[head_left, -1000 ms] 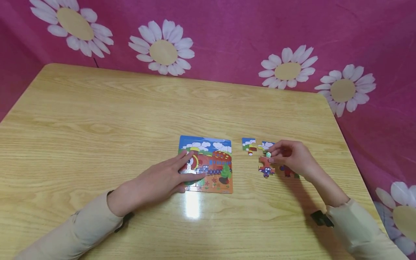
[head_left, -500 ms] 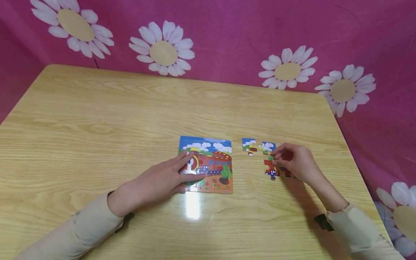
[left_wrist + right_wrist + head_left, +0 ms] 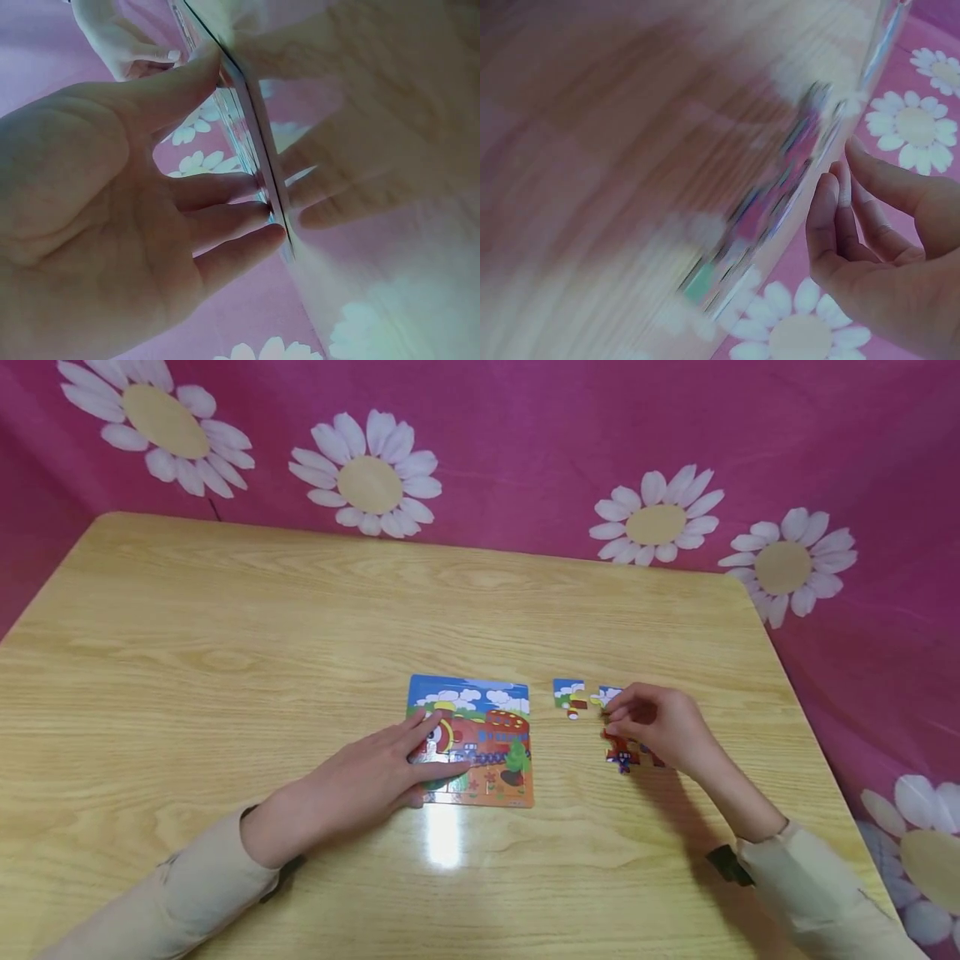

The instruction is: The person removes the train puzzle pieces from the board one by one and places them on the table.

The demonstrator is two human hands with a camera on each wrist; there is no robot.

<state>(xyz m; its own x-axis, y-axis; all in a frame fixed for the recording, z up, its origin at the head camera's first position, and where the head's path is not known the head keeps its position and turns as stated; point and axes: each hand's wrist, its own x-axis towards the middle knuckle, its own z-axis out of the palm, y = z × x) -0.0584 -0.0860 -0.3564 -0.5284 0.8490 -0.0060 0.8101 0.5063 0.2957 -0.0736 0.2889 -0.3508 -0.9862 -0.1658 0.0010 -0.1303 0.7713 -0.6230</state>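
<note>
Spread across the left part of a square train jigsaw puzzle [image 3: 504, 752], my left hand [image 3: 356, 777] rests with straight fingers. In the left wrist view the fingertips touch the edge of the puzzle board [image 3: 262, 154]. To the right, my right hand [image 3: 667, 727] seems to pinch the top of a red and blue puzzle piece [image 3: 621, 750] between thumb and forefinger; the fingers partly hide it. A cloud-and-sky puzzle piece [image 3: 567, 693] lies nearer the board. In the blurred right wrist view, several loose pieces [image 3: 750, 217] lie beside the right hand [image 3: 900, 255].
The wood-grain table [image 3: 247, 635] carries a bright glare patch [image 3: 444, 839] in front of the board. A pink curtain with daisies [image 3: 510, 452] hangs along the table's back and right edges. Another sky piece [image 3: 609, 695] is partly covered by the right hand.
The right hand shifts slightly right, then back left; the red and blue piece moves right and now looks tilted. My left hand stays on the puzzle board.
</note>
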